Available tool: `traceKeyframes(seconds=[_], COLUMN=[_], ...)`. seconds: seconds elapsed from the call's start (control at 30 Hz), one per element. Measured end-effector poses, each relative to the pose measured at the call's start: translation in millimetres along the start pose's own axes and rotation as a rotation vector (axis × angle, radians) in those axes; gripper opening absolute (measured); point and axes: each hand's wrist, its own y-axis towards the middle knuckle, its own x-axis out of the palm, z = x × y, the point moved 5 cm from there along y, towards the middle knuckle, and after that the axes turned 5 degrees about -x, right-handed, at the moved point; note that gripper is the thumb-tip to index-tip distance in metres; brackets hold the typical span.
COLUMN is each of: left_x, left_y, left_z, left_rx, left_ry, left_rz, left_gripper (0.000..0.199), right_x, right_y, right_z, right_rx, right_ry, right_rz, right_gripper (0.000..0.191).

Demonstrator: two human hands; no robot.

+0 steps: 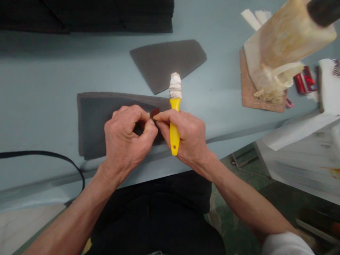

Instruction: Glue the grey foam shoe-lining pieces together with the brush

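Note:
Dark grey flat pieces (92,124) lie stacked near the table's front edge, under both hands. My left hand (127,134) is closed in a pinch at their upper edge, thumb and forefinger together. Just beside those fingertips a small reddish-brown patch (154,112) shows; whether it is a separate piece I cannot tell. My right hand (187,134) holds a brush (174,131) with a yellow handle and whitish, coated head, which points away from me. The right fingertips also meet at the edge, close to the left ones. The hands hide much of the stack.
Another dark grey piece (167,62) lies beyond the brush. Black stacked material (106,16) fills the back left. At right stands a glue-stained plastic container (281,46) on a brown board (247,88), near a crushed red can (305,79). A black cord (53,153) curves at left.

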Motion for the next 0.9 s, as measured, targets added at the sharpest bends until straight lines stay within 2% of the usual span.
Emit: traceKeyframes(seconds=[0.6, 0.73, 0.9], left_x=[-0.9, -2.3, -2.5], left_y=[2, 2, 2], left_z=[-3, -2, -2], left_rx=[-0.095, -0.066, -0.084], left_ry=[0.009, -0.024, -0.024], left_rz=[-0.078, -0.041, -0.063], left_gripper=[0.016, 0.017, 0.017], right_x=[1, 0, -2], right_y=[-9, -10, -10], right_z=[2, 2, 3], right_rx=[0.016, 0.047, 0.137], right_ry=[0.133, 0.190, 0.258], right_rz=[0.147, 0.167, 0.140], right_gripper=[0.014, 0.011, 0.009])
